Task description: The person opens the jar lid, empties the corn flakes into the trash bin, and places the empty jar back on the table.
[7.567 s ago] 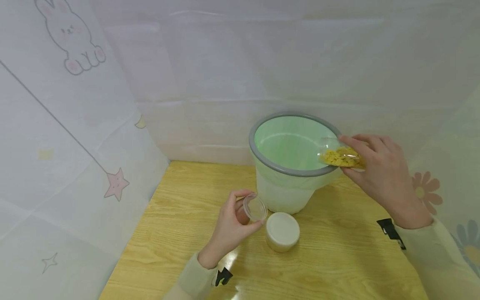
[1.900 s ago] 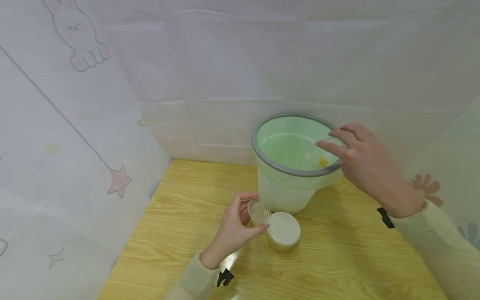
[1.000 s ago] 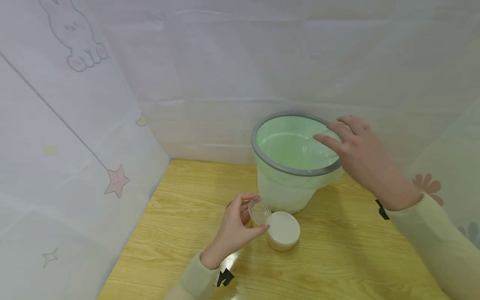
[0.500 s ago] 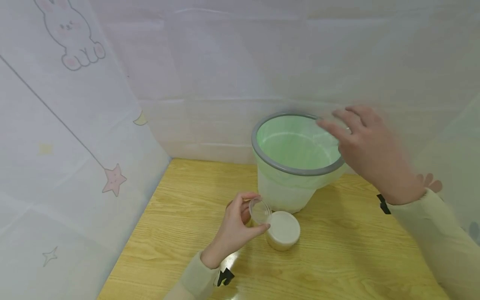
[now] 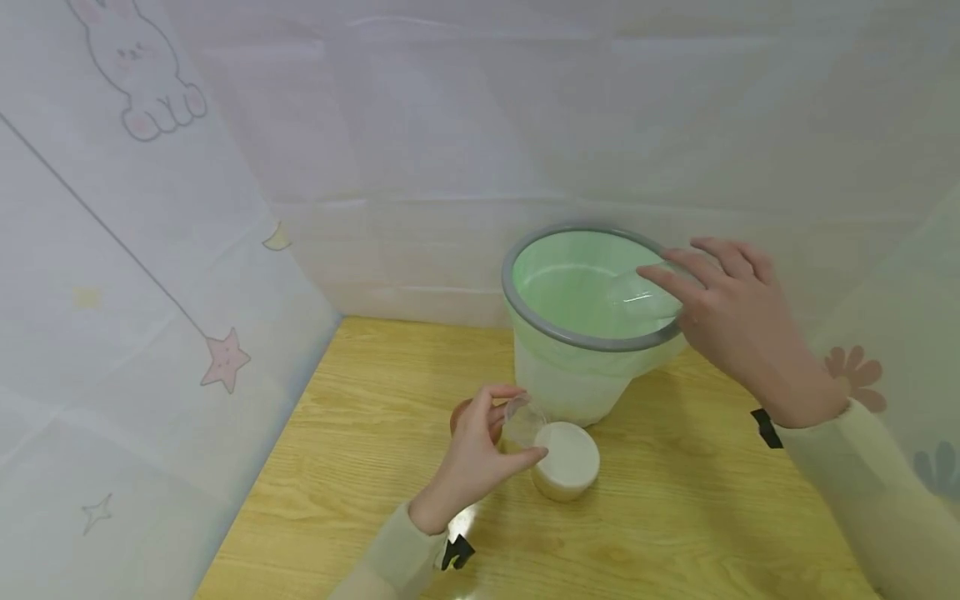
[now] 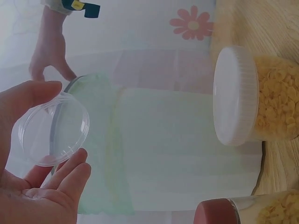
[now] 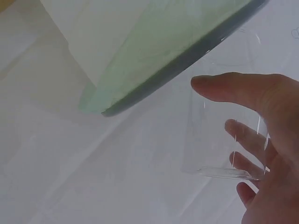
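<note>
My right hand grips a clear cylindrical plastic jar over the green-lined white bin; my left hand pinches a clear round lid. Probably light and slippery, the jar suits a mid-wall hold.

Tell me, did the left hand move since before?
Yes: the left hand shifted slightly right, toward the unmoved white-lidded jar in the head view.

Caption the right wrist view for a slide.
Right hand holding a clear, empty jar by a grey-rimmed bin with a green liner.
</note>
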Demonstrator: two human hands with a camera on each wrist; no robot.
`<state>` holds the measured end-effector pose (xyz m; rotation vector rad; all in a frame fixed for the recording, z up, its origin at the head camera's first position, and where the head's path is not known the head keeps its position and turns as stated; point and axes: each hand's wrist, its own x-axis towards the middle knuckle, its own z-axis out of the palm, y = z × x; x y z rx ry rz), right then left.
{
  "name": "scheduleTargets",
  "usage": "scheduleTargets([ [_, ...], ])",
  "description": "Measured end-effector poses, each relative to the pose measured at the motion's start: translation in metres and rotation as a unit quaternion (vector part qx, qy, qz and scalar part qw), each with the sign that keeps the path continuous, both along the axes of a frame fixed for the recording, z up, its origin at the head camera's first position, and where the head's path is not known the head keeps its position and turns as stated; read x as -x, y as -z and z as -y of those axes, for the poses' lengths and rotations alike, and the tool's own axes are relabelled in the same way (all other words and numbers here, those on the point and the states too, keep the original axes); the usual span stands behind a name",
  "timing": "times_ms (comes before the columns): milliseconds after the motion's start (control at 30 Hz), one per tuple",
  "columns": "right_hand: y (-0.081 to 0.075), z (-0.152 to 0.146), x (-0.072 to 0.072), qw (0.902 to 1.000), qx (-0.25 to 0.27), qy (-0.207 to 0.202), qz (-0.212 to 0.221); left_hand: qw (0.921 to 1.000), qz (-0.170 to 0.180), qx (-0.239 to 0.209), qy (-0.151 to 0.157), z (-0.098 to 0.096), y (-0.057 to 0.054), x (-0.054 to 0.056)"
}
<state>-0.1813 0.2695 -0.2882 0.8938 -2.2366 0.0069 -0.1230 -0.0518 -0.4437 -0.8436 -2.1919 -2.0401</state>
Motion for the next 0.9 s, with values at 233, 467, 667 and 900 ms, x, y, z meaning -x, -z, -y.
scheduleTargets([
  [233, 0.008, -0.008, -0.010, 0.9949, 0.093, 0.027, -0.029, 0.9998, 0.005, 0.019, -0.010, -0.008, 0.000, 0.003],
  [467, 0.013, -0.018, -0.013, 0.9863, 0.151, 0.044, -0.050, 0.9984, 0.002, 0.050, -0.027, -0.016, -0.001, 0.009],
  [667, 0.020, -0.024, -0.018, 0.9722, 0.215, 0.092, 0.007, 0.9956, -0.026, 0.085, -0.031, -0.021, 0.000, 0.012],
  [900, 0.027, -0.036, -0.037, 0.9202, 0.313, 0.194, 0.133, 0.9873, -0.075, 0.137, -0.026, -0.027, 0.000, 0.013],
])
